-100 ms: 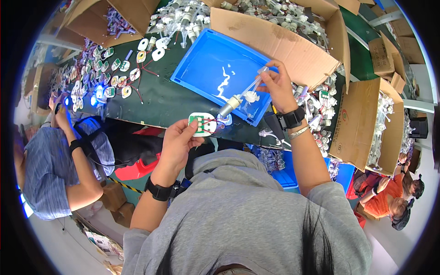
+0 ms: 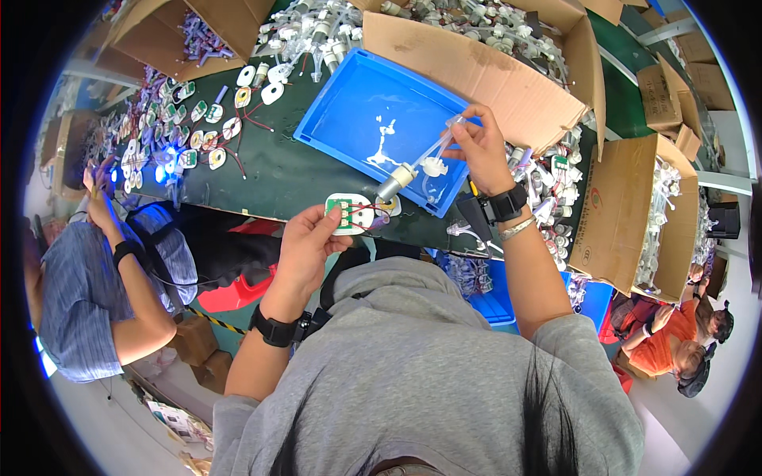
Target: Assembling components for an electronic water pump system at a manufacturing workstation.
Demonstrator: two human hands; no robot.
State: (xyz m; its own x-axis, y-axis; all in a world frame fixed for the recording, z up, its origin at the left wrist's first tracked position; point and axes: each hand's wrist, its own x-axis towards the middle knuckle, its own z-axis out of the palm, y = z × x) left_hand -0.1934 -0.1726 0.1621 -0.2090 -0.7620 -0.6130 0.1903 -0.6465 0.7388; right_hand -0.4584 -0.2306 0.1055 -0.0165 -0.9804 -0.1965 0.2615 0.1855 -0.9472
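My left hand (image 2: 308,242) pinches a white plate with a green circuit board (image 2: 344,214) between thumb and fingers, just over the table's near edge. Red wires run from the board toward a small silver motor pump (image 2: 392,187) with a pale top. A clear plastic tube (image 2: 441,146) rises from that pump, and the thumb and fingers of my right hand (image 2: 486,155) close on its upper end. The pump and tube hang over the near right rim of a blue tray (image 2: 349,103). Below the pump, a pale yellowish disc (image 2: 390,206) shows partly behind the wires.
Cardboard boxes of pump parts stand behind the tray (image 2: 468,75) and at the right (image 2: 615,218). Wired white discs and boards (image 2: 218,139) lie on the green table (image 2: 246,186) at the left. A co-worker (image 2: 95,293) sits at the left; others are far right.
The bluish-white glow below the pump is gone. Bright reflections in the blue tray have changed shape, as on liquid. Both hands keep nearly the same place and grip.
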